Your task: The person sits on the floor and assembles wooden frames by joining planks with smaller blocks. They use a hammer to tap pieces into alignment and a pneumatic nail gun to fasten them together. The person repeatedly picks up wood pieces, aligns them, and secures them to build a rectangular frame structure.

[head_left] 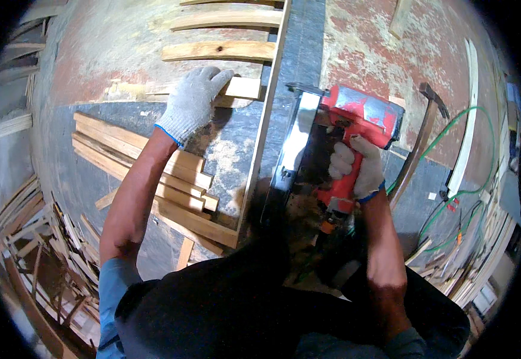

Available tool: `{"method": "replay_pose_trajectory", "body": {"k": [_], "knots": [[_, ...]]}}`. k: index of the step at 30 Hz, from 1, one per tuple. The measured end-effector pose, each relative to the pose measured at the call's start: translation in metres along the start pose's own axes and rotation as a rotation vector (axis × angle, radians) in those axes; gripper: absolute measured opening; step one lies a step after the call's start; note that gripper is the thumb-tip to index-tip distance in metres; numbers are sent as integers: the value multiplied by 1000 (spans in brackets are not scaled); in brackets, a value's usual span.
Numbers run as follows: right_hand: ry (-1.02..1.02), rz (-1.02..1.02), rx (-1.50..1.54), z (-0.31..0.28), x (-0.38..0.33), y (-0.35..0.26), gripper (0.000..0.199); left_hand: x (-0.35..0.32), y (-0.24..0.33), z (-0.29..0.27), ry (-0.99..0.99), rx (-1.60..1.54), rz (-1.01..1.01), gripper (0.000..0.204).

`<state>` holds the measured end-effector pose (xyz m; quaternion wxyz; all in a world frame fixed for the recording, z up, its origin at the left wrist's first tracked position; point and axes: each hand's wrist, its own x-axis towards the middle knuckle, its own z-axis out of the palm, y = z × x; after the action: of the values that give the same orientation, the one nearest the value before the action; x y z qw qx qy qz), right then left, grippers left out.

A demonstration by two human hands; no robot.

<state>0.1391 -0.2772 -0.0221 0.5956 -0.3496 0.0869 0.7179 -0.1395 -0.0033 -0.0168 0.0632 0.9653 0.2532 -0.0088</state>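
The right hand (pixel 356 170), in a knit work glove, has its grip clamped on the handle of a red nail gun (pixel 356 119), whose long metal magazine (pixel 293 143) runs down beside a thin upright wooden rail (pixel 263 125) on the bench (pixel 123 36). The gloved left hand (pixel 193 102) lies flat, fingers spread and closed on nothing, pressing a short wooden slat (pixel 239 88) that butts against the rail. More slats (pixel 218 51) sit in a row beyond it. A stack of wood strips (pixel 147 164) lies under the left forearm. A hammer (pixel 422 137) rests to the right of the gun, with a green hose (pixel 452 137) curling past it.
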Motion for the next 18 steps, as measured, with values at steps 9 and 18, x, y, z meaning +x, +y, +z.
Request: {"method": "replay_pose_trajectory", "body": {"k": [9,18], "knots": [[-30,50,84,-1,8,11,9,6,9,12,-53,-87,-14,56],[-24,79,68,0,9,12,11,7,13,4,-99,-127,-48,61]]}}
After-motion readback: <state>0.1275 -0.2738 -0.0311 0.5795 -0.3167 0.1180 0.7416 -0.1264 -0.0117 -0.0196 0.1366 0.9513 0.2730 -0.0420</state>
